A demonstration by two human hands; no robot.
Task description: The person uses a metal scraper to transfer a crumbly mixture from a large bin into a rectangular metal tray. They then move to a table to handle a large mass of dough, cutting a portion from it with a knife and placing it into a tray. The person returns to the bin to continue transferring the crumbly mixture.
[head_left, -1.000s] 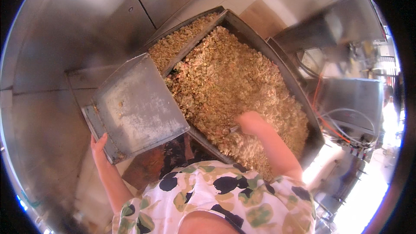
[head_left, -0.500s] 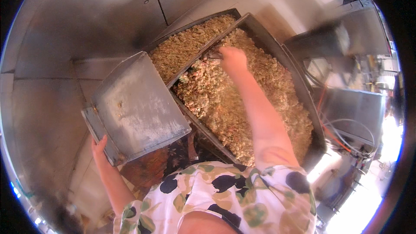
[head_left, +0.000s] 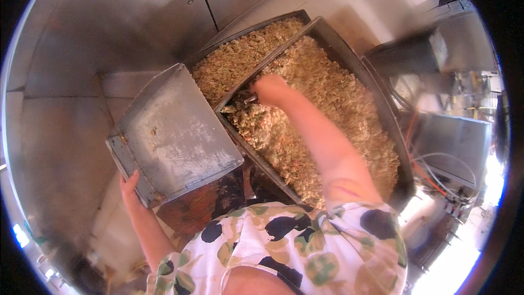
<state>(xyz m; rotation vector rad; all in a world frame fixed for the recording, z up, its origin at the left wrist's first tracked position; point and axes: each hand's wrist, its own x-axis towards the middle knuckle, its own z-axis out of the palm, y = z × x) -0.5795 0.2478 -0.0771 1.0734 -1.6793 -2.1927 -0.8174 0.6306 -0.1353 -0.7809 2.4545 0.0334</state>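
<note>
A large dark metal bin (head_left: 337,45) stands before me, heaped with a coarse, moist-looking tan crumbly mix (head_left: 338,109) flecked with green and reddish bits. Near the bin's left wall my right hand (head_left: 271,90) is closed around a short metal handle (head_left: 250,99); whatever lies beyond the handle is hidden by the mix and the hand. At the left, my left hand (head_left: 131,186) grips the outer edge of a grey, worn metal pan (head_left: 177,131) with a raised lip. This pan is tilted, its right edge close beside the bin's left wall.
Behind the bin sits a second dark bin (head_left: 251,26) of similar mix. A large metal-panelled wall (head_left: 147,16) rises at the far left. To the right are blurred metal equipment (head_left: 409,52), a grey box (head_left: 458,142) and an orange hose (head_left: 428,177).
My right hand has moved left and toward me across the mix, closer to the bin's left wall, still holding the handle. The left hand and pan have hardly moved.
</note>
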